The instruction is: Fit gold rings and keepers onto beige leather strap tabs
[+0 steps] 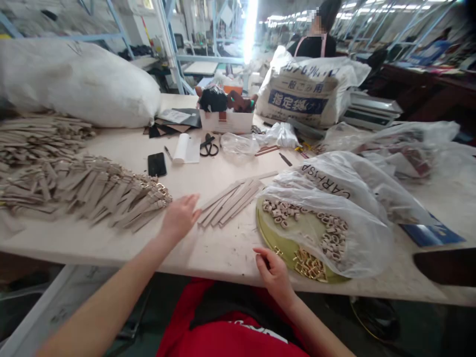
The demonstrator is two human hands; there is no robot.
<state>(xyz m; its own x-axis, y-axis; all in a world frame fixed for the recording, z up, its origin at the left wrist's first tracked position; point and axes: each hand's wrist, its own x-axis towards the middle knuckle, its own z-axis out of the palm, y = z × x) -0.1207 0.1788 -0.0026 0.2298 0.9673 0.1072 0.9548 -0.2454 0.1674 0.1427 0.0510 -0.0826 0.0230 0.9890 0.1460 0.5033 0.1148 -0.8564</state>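
Note:
My left hand [181, 216] is at the left end of a small fanned group of flat beige straps [238, 201]; its fingers are stretched out and nothing shows in them. Left of it lies a heap of beige straps with gold buckles [111, 191]. My right hand [274, 275] hovers by the table's front edge, fingers loosely curled, with a gap between thumb and forefinger and no object visible there. Close beside it is a round yellow-green tray [265, 233] bearing gold buckles [310, 265] and small beige loops [334, 235], partly covered by a clear plastic bag [366, 238].
Another strap pile [40, 136] and a big white sack [82, 82] are at left. Farther back are a phone [156, 164], black scissors [209, 147], a white box [226, 121] and a printed bag [301, 94]. A person [316, 44] is beyond the table.

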